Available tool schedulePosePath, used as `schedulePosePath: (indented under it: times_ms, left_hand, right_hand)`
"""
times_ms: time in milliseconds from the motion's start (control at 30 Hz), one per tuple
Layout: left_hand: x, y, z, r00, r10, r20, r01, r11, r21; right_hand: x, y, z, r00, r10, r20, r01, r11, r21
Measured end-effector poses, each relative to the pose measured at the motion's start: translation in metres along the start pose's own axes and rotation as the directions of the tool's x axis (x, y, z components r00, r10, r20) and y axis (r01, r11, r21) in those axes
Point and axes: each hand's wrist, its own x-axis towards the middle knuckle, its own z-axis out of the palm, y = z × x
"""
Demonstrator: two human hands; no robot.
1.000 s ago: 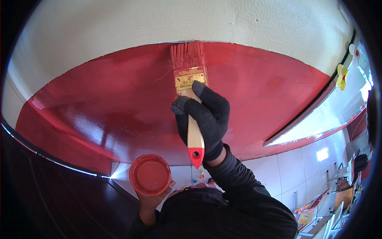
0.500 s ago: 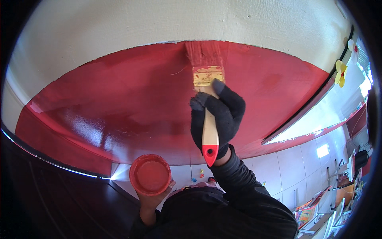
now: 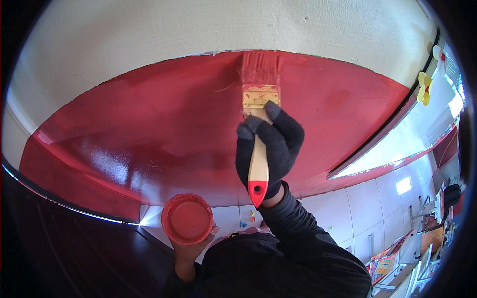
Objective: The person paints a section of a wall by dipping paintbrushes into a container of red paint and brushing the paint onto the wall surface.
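Note:
In a black glove with grey fingertips, my right hand [image 3: 272, 141] is closed around the wooden handle of a flat paintbrush [image 3: 258, 159]. Its red-tipped handle end points down toward me, and the red-coated bristles press on the red part of the wall [image 3: 174, 114], just under the border with the cream part [image 3: 198, 25]. My bare left hand [image 3: 195, 248] holds up a round tub [image 3: 187, 219] with red paint in it, low and left of the brush. Most of the left fingers are hidden beneath the tub.
A dark door or panel [image 3: 74, 248] stands at the lower left. Pale floor tiles [image 3: 343, 213] run below the wall. At the lower right are chairs and desks [image 3: 412, 258], and a white board [image 3: 382, 154] with a dark edge is on the right, near a yellow flower decoration [image 3: 425, 89].
The brush handle's lower end has swung slightly left along with my right hand. The bristles have shifted a little right at the border. My left hand and the tub stay nearly in place.

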Motion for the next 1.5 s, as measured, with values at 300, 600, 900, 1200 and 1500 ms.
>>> schedulePosePath:
  times_ms: [300, 600, 900, 1200, 1500]
  left_hand:
    - [0.0, 0.005, -0.001, 1.0, 0.009, -0.01, -0.009, 1.0, 0.001]
    - [0.0, 0.001, -0.002, 1.0, 0.024, -0.02, -0.024, 1.0, 0.007]
    - [0.0, 0.006, -0.003, 0.999, 0.024, -0.044, -0.025, 1.0, -0.01]
    - [0.003, 0.007, -0.002, 0.999, 0.038, -0.017, -0.038, 0.999, -0.004]
    - [0.0, 0.004, -0.005, 0.998, 0.052, -0.042, -0.051, 0.999, 0.015]
  right_hand:
    - [0.003, 0.003, -0.001, 0.988, 0.016, -0.155, -0.016, 1.0, 0.005]
    - [0.001, -0.004, 0.009, 0.993, 0.033, -0.111, -0.031, 0.999, 0.018]
    - [-0.001, -0.004, 0.008, 0.998, 0.005, -0.057, -0.004, 1.0, 0.005]
    - [0.0, -0.008, 0.014, 0.998, 0.027, -0.062, -0.02, 0.995, 0.098]
    - [0.001, -0.015, 0.017, 1.0, 0.014, -0.016, -0.012, 0.993, 0.118]
